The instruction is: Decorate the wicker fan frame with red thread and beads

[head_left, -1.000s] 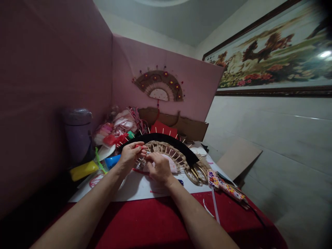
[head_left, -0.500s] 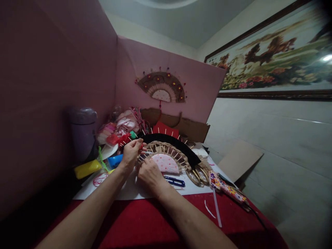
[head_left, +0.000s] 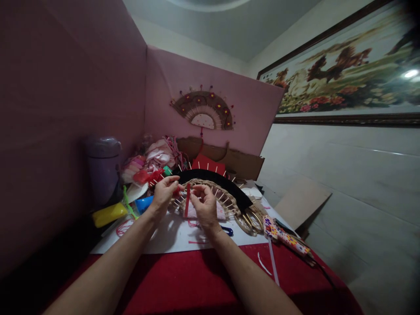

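My right hand (head_left: pixel 205 205) is raised over the fan, fingertips pinched on a narrow red strip (head_left: pixel 187 202) that hangs upright. To its left, my left hand (head_left: pixel 164 194) is closed in a pinch with a small red piece (head_left: pixel 177 190) at its fingers; its exact kind is unclear. Under both hands lies a half-round fan with a black band (head_left: pixel 223 180), pale sticks poking out, a braided twine arc (head_left: pixel 229 199) and a pink dotted cloth centre (head_left: pixel 221 211). My right hand covers part of that cloth.
Gold-handled scissors (head_left: pixel 251 222), a blue cutter (head_left: pixel 227 230) and a flower-patterned glue gun (head_left: pixel 285 238) lie to the right. Yellow (head_left: pixel 110 214) and blue (head_left: pixel 143 204) packs and a purple bottle (head_left: pixel 104 170) are left. A finished fan (head_left: pixel 203 109) hangs on the pink board behind.
My right hand has lifted from the fan's left lower edge, moved right and up, and now shows the red strip in its pinch. My left hand stays nearly in place.
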Demonstrator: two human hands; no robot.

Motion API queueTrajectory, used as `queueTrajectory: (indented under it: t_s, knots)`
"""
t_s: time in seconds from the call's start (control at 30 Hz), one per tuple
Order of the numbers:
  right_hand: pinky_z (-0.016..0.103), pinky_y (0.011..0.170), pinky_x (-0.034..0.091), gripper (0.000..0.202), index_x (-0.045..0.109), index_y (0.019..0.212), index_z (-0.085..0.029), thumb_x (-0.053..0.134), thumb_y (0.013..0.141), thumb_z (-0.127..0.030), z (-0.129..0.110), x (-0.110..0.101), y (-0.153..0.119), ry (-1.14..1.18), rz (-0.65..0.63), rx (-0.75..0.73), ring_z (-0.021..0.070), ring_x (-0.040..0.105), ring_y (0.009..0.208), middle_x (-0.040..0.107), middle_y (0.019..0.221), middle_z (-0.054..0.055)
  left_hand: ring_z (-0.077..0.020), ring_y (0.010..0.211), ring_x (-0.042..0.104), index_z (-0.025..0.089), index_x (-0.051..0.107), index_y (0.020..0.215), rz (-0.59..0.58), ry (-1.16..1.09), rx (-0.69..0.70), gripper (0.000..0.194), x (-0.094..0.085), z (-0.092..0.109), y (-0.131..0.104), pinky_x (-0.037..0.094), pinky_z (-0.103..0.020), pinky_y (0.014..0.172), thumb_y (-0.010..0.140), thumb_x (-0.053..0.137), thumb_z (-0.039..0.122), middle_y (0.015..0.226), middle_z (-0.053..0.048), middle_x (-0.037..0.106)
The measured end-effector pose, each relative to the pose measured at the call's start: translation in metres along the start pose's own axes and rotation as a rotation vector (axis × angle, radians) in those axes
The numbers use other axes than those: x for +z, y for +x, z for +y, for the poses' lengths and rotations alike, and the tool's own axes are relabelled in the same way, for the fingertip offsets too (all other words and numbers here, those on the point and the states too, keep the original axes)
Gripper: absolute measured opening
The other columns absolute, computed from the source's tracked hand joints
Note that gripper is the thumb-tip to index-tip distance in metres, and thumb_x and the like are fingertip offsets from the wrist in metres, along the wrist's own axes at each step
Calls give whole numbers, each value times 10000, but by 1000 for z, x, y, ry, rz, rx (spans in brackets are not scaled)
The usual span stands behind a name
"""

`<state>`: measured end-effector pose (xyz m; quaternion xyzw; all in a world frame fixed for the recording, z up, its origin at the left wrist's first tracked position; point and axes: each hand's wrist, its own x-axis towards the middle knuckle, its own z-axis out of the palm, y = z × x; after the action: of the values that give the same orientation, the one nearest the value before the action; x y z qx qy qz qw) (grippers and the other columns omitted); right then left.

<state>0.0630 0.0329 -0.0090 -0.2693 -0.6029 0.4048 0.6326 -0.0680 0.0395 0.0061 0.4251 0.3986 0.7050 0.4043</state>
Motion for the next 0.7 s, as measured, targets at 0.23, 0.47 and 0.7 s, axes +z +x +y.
queueTrajectory:
  t_s: [0.23, 0.47, 0.7]
  knots:
    - [194, 478, 391, 294, 509, 916, -176, 641, 662, -240, 9, -19, 14, 139, 165, 127, 110, 546, 616, 597, 778, -2, -72, 379, 441, 103, 711, 713, -397, 119, -188, 257, 11, -5, -12, 289, -186, 382, 637, 735, 347, 506, -31, 604]
    - [168, 390, 304, 294, 518, 915, -186, 641, 679, -312, 12, -20, 16, 135, 188, 175, 79, 474, 494, 569, 696, -27, -59, 353, 396, 125, 656, 536, -469, 223, -212, 218, 13, -6, -14, 250, -181, 372, 601, 772, 298, 447, -8, 568]
    - [194, 436, 371, 300, 567, 670, -154, 673, 671, -434, 15, -21, 16, -27, 54, 124, 90, 462, 485, 530, 555, -36, -54, 342, 396, 117, 646, 512, -479, 228, -212, 242, 10, -6, -13, 256, -185, 376, 607, 766, 304, 427, -5, 551]
